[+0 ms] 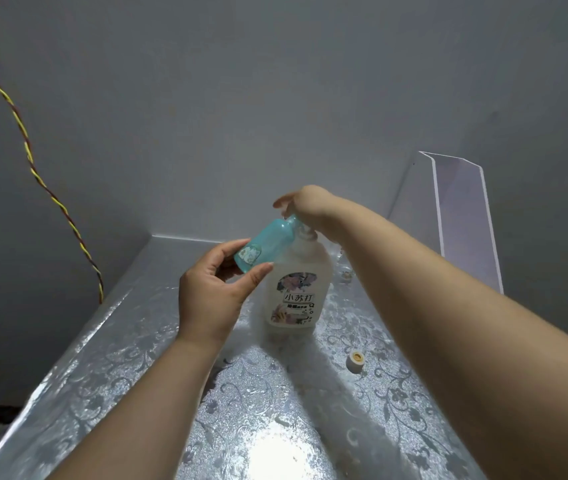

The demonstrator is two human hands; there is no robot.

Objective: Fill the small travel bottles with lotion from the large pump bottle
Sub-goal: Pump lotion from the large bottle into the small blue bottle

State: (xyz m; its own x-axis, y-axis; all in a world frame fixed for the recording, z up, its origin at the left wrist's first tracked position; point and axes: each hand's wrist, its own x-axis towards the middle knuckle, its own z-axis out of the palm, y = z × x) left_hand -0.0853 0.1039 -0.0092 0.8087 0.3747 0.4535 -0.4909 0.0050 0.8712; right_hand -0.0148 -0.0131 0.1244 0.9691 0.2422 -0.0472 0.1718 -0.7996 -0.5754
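Your two hands meet over the pump bottle, just above the middle of the frame.

Your left hand grips the teal travel bottle by its base, between thumb and fingertips, tilted so its open neck points up and right against the top of the pump bottle. Your right hand rests on the pump head, which it hides; the finger that shows reaches straight out to the left, not curled. The pump bottle stands upright on the silver floral table. A small white cap lies on the table at lower right of the pump bottle, apart from it. A clear plastic panel stands at upper right, and a twisted wire runs down the left.
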